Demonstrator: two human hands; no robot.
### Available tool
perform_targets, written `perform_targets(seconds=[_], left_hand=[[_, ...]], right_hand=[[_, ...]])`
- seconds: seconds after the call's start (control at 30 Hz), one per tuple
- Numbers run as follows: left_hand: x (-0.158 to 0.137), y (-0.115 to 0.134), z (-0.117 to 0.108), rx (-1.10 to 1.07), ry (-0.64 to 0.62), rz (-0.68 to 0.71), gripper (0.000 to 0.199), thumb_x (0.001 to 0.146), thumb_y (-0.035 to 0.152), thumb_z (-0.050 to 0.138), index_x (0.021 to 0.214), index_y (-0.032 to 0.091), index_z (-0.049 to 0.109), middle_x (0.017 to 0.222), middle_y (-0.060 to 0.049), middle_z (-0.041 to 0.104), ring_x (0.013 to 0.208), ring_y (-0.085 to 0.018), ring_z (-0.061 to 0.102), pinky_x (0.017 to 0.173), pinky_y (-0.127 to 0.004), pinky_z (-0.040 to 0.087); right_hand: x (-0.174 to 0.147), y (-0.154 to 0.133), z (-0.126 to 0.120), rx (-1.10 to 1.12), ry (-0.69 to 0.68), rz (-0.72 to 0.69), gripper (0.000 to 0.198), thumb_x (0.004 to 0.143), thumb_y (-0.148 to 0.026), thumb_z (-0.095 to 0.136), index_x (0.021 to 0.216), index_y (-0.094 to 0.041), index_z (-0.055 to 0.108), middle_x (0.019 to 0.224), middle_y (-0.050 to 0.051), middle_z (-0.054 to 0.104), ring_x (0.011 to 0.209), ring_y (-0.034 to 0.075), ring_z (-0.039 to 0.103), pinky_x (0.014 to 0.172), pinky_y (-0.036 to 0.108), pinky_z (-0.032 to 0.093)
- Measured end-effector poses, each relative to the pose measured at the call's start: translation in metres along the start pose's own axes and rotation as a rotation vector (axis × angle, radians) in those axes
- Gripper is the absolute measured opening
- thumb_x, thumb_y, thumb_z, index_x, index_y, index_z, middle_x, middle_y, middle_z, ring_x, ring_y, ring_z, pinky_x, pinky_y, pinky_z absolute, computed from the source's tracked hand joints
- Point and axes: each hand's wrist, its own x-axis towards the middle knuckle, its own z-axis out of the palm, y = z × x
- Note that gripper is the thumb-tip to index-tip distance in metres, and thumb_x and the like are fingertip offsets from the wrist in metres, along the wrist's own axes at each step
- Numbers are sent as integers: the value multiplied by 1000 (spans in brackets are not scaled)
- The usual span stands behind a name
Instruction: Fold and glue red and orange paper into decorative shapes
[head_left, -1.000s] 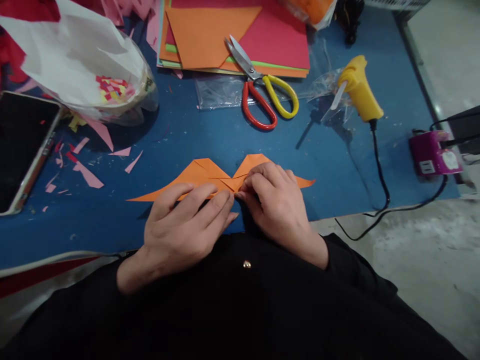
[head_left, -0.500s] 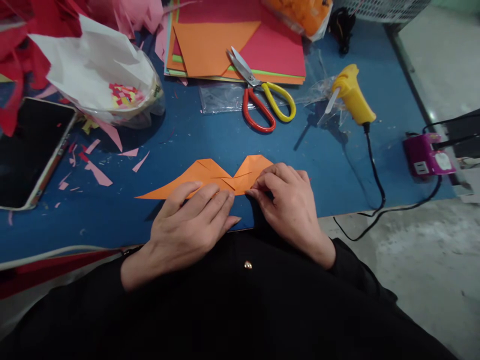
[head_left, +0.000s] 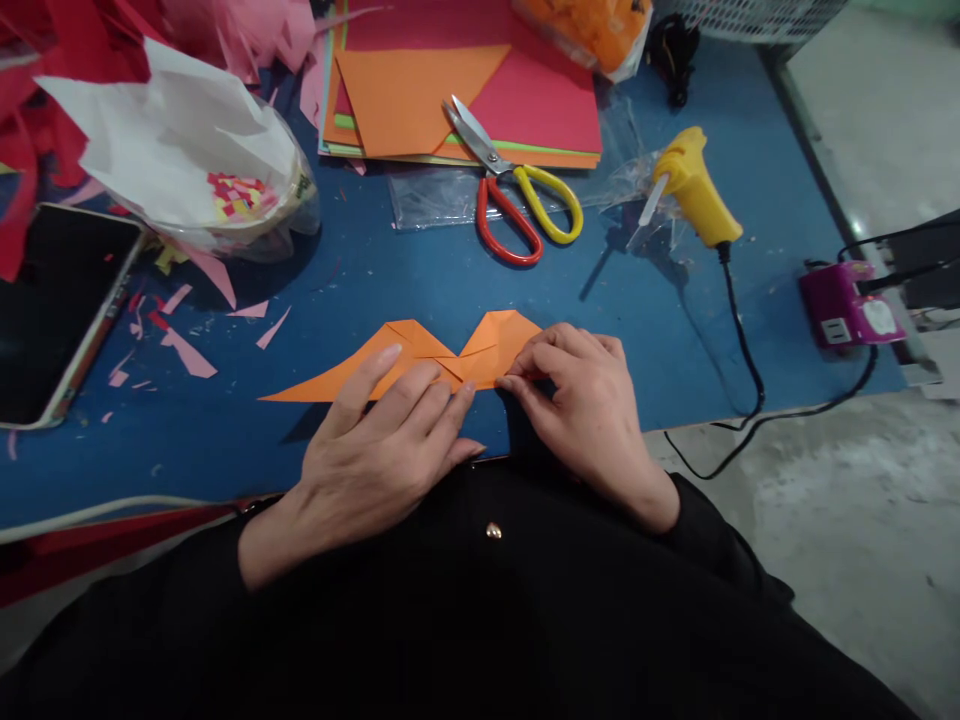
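Note:
A folded orange paper (head_left: pixel 491 345), with two raised humps and a long pointed left end, lies along the near side of the blue table. My left hand (head_left: pixel 386 450) rests on its lower middle, fingers stretched out and slightly apart, pressing it down. At the paper's right part, my right hand (head_left: pixel 581 400) pinches the lower edge between thumb and fingers. That hand hides the paper's right end. Beyond the paper lie scissors (head_left: pixel 510 205) with one red and one yellow handle.
Coloured sheets (head_left: pixel 555 120) are stacked at the back. A yellow glue gun (head_left: pixel 701 190) stands right, its cord running near a purple power adapter (head_left: pixel 844 305). On the left are a phone (head_left: pixel 64 300), a paper-lined bowl (head_left: pixel 202 150) of confetti and pink scraps (head_left: pixel 187 352).
The view has shifted slightly, so the table things sit a little further left. My left index finger has lifted and reached a little further up the paper. My right hand keeps its pinch.

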Motion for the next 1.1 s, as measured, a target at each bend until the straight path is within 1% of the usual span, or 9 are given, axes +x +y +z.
perform_targets(seconds=[0.17, 0.27, 0.33, 0.5, 0.63, 0.7, 0.83, 0.9, 1.1], left_hand=[[1, 1, 0, 5, 5, 6, 41, 101, 43, 53, 117, 11, 73, 103, -8, 77, 105, -24, 68, 119, -42, 30], [3, 3, -1, 18, 5, 5, 43, 101, 45, 54, 117, 9, 73, 99, -9, 77, 106, -25, 68, 124, -45, 23], [5, 5, -1, 28, -14, 3, 45, 101, 46, 53, 119, 9, 72, 96, -10, 76, 108, -27, 68, 125, -48, 20], [7, 9, 0, 64, -78, 25, 51, 102, 48, 48, 122, 8, 71, 96, -13, 74, 112, -31, 66, 121, -53, 26], [6, 9, 0, 56, -89, 17, 52, 103, 49, 44, 123, 9, 71, 97, -12, 75, 114, -31, 66, 123, -54, 22], [6, 9, -1, 44, -94, 14, 52, 103, 50, 43, 122, 10, 71, 98, -12, 75, 114, -31, 66, 123, -55, 23], [6, 9, -1, 26, -89, 14, 54, 101, 54, 46, 121, 11, 72, 99, -14, 75, 112, -33, 67, 118, -56, 32], [6, 9, -1, 23, -84, 14, 53, 100, 53, 48, 121, 11, 71, 99, -15, 74, 113, -34, 67, 116, -56, 34], [6, 9, 0, 21, -94, 9, 52, 102, 50, 45, 122, 10, 70, 100, -15, 74, 112, -33, 67, 120, -57, 27]], right_hand=[[1, 4, -4, 5, -16, 24, 14, 90, -24, 69, 78, -20, 63, 89, 2, 68, 87, 22, 63, 83, 39, 35], [2, 3, -4, -2, -29, 14, 13, 90, -23, 69, 78, -20, 63, 90, 3, 68, 86, 22, 62, 83, 38, 35], [3, 3, -4, -6, -30, 9, 12, 90, -22, 68, 78, -20, 64, 90, 3, 69, 86, 22, 62, 82, 38, 35], [1, 6, -4, 15, -18, 25, 14, 90, -25, 68, 78, -21, 64, 90, 2, 69, 88, 22, 63, 84, 38, 35], [-3, 14, -9, 20, 4, 68, 14, 89, -24, 70, 77, -20, 65, 88, 2, 69, 87, 22, 64, 85, 39, 35], [-4, 19, -12, 30, 16, 90, 13, 88, -22, 71, 76, -21, 66, 88, 1, 70, 87, 22, 64, 85, 40, 36], [-4, 23, -13, 36, 25, 105, 13, 88, -22, 69, 75, -22, 65, 87, 2, 71, 86, 22, 63, 84, 40, 37], [-3, 24, -14, 26, 19, 100, 14, 88, -23, 68, 75, -22, 65, 87, 2, 71, 86, 22, 63, 83, 40, 36], [-6, 32, -20, 29, 23, 143, 13, 87, -23, 69, 75, -22, 66, 86, 2, 70, 87, 22, 64, 84, 40, 37]])
